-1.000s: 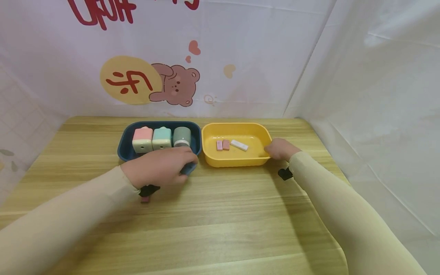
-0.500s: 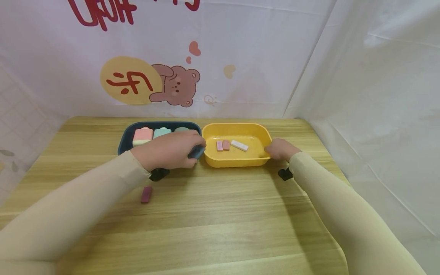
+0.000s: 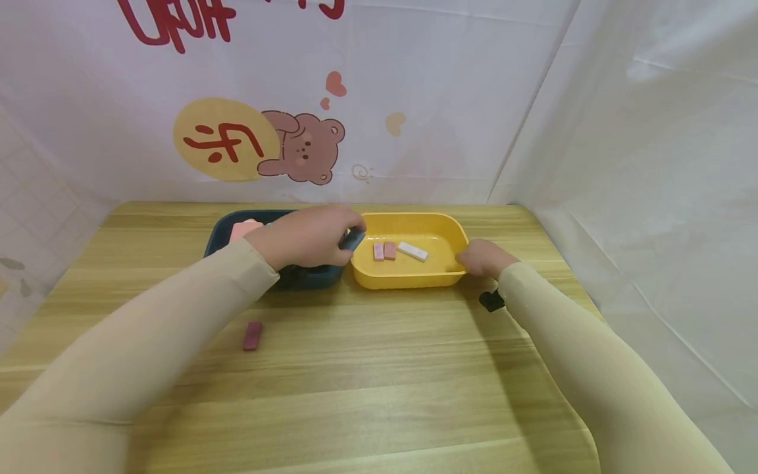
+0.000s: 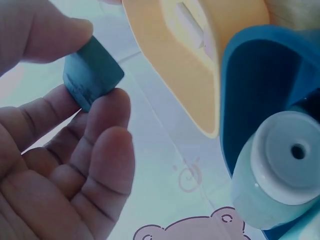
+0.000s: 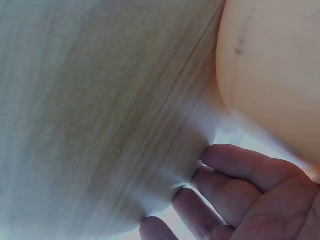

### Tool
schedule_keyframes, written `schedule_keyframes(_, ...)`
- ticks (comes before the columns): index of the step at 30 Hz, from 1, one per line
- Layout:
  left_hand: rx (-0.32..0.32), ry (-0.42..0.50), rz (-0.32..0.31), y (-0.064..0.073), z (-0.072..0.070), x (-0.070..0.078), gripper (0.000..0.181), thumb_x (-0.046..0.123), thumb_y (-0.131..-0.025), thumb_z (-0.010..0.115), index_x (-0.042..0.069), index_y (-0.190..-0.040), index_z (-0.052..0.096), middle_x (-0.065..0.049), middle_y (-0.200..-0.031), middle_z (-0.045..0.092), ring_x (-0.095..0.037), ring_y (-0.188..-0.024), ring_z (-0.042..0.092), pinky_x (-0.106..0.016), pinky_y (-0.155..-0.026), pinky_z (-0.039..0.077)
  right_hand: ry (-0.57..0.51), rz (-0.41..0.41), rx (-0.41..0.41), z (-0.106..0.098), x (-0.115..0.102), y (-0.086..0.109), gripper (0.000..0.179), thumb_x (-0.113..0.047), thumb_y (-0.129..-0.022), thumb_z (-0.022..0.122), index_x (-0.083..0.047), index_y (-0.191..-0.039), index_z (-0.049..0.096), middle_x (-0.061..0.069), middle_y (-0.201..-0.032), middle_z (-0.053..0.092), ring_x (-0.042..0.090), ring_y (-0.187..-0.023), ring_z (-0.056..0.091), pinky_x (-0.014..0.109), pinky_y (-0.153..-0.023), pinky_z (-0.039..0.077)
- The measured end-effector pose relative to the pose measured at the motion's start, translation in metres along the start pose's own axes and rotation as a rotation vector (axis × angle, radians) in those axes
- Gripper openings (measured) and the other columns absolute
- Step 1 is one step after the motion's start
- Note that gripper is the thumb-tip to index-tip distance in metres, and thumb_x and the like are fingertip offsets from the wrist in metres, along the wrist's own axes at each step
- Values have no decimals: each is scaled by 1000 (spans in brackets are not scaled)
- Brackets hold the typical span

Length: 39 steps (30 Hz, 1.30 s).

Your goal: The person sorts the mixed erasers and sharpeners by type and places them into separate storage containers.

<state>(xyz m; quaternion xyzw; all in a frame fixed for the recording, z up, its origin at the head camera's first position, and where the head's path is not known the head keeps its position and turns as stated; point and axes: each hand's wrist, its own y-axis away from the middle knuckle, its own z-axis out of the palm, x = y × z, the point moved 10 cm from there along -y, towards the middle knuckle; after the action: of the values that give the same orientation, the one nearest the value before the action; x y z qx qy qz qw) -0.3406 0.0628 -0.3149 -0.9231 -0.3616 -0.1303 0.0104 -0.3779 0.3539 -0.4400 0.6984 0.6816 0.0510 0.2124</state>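
Observation:
My left hand [image 3: 316,234] pinches a small dark blue-green block [image 4: 94,72] between thumb and fingertips. It holds the block up by the left end of a yellow tray [image 3: 408,282], over where that tray meets a dark blue one [image 3: 327,278]. My right hand [image 3: 487,258] holds the yellow tray's right end; in the right wrist view its fingers lie below the tray's outer wall, close to the wooden table. Inside the yellow tray are a pale pink block [image 3: 378,251], a salmon block [image 3: 389,250] and a white stick-shaped block [image 3: 412,251].
A dark pink block [image 3: 252,336] lies on the table [image 3: 379,382] in front of the blue tray. A pink-topped ceramic piece [image 3: 244,229] and a round pale jar-like piece [image 4: 290,157] stand in the blue tray, mostly behind my left arm. A white printed curtain [image 3: 438,99] hangs behind.
My left hand has moved up and to the right with the block, from the blue tray's front toward the yellow tray. The dark pink block has come into full view. My right hand stays still.

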Motion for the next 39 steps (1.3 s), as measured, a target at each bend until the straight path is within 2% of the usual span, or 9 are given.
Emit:
schedule_keyframes(4, -10, 10, -9, -8, -1, -1, 46, 23, -94, 72, 7, -136, 63, -8, -124, 62, -25, -106, 57, -38, -97, 52, -9, 8, -2, 2, 1, -1, 27, -28, -95, 44, -12, -78, 56, 8, -79, 58, 28, -81, 59, 36, -76, 46)
schedule_keyframes(9, -34, 28, -39, -15, -2, -2, 47, 24, -96, 71, 8, -139, 61, -8, -124, 59, -25, -106, 57, -36, -93, 51, -11, 8, -2, 3, 2, -1, 27, -27, -95, 44, -12, -77, 57, 8, -80, 59, 28, -81, 59, 35, -76, 46)
schedule_keyframes(20, -50, 84, -59, -28, 0, -6, 49, 22, -97, 69, 7, -142, 58, -8, -126, 57, -25, -102, 60, -34, -85, 53, -11, 3, -2, 1, 1, 0, 26, -27, -94, 45, -12, -76, 57, 8, -79, 58, 27, -80, 59, 35, -75, 45)
schedule_keyframes(29, -4, 89, -4, -41, -4, -3, 35, 18, -95, 69, 7, -127, 63, -8, -114, 60, -24, -102, 57, -35, -86, 47, -16, 9, -7, -1, 0, 0, 26, -27, -94, 45, -12, -76, 56, 6, -76, 55, 25, -75, 57, 33, -70, 44)
schedule_keyframes(35, 4, 111, -14, -51, -5, -1, 36, 20, -95, 69, 8, -129, 64, -7, -112, 60, -24, -103, 57, -35, -87, 49, -14, 11, -10, -1, 1, -2, 26, -27, -95, 45, -12, -78, 56, 6, -77, 55, 25, -77, 57, 33, -71, 44)
schedule_keyframes(39, 9, 131, -14, -58, -5, 1, 30, 19, -95, 69, 9, -123, 64, -7, -109, 60, -24, -102, 56, -35, -85, 48, -10, 10, -10, -2, 1, -2, 26, -27, -95, 45, -12, -78, 57, 7, -78, 56, 26, -79, 58, 34, -73, 44)
